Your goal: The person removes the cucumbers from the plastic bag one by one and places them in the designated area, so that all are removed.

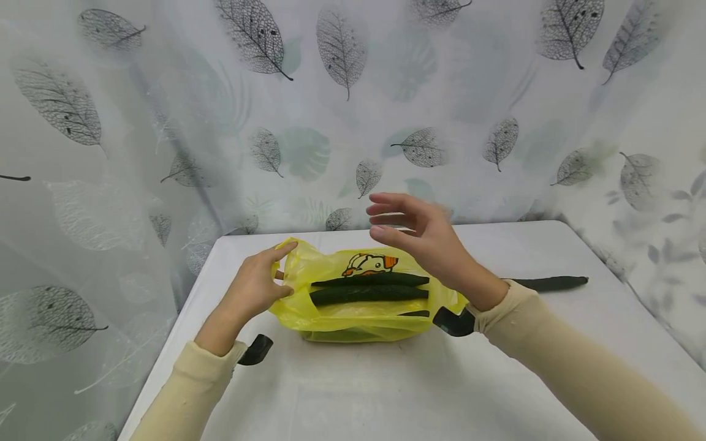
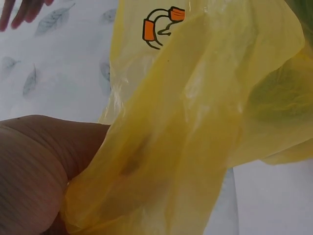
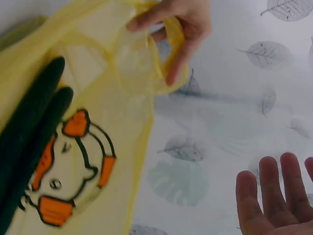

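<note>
A yellow plastic bag (image 1: 358, 331) with a cartoon print lies on the table with its mouth facing up. Two dark green cucumbers (image 1: 369, 294) are side by side inside, and part of another dark green piece (image 1: 415, 313) shows near the bag's right end. At the left end, my left hand (image 1: 256, 282) grips the bag by its handle; in the left wrist view the film covers its fingers. My right hand (image 1: 410, 229) is raised above the bag's right side, fingers spread slightly and holding nothing. Another cucumber (image 1: 554, 283) lies on the table, partly behind my right forearm.
The white table (image 1: 353, 398) extends in front of the bag and to its right. Behind and beside it hangs a leaf-patterned curtain (image 1: 469, 92). A black wrist mount (image 1: 455, 321) sticks out from the right cuff, close to the bag.
</note>
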{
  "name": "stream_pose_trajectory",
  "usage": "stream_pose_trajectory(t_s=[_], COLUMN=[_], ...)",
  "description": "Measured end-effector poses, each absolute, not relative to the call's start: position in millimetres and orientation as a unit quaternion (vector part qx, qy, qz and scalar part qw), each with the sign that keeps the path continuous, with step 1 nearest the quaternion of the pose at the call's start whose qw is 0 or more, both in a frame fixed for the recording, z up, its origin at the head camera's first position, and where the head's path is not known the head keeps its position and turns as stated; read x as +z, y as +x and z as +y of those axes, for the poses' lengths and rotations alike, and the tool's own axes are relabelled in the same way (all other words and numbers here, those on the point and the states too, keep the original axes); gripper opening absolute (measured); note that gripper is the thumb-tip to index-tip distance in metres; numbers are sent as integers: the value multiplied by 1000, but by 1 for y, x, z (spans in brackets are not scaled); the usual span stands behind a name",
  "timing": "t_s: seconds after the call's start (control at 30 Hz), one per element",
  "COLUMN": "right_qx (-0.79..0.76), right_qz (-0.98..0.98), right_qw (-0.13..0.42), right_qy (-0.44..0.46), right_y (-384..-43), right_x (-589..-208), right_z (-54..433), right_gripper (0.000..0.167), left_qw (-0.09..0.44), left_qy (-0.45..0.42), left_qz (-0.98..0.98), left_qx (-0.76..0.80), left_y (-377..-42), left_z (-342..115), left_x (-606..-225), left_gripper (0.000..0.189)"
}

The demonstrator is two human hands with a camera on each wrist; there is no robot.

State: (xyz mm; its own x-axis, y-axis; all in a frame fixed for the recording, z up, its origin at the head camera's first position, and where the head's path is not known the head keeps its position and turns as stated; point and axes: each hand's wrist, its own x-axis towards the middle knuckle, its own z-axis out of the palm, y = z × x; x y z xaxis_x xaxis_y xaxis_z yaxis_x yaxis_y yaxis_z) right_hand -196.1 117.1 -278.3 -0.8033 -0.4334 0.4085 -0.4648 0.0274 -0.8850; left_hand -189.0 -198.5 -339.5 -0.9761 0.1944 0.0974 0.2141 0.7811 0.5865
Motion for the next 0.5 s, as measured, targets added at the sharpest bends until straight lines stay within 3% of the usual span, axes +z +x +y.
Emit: stream_pose_trajectory(t_s=[0.27,0.5], right_qx=[582,530], right_qz=[-769,-813], right_qw=[-4,-27], right_qy=[266,238], right_y=[-203,-203], right_x=[-317,-355], right_z=[97,88], right_gripper=[41,48], left_qw=[17,18], left_qy=[-105,-112], left_qz=[-943,-942], left_qx=[-317,-317], left_y=[-187,-186], left_z=[-197,-195], left_x=[-341,-342], left_gripper=[89,89])
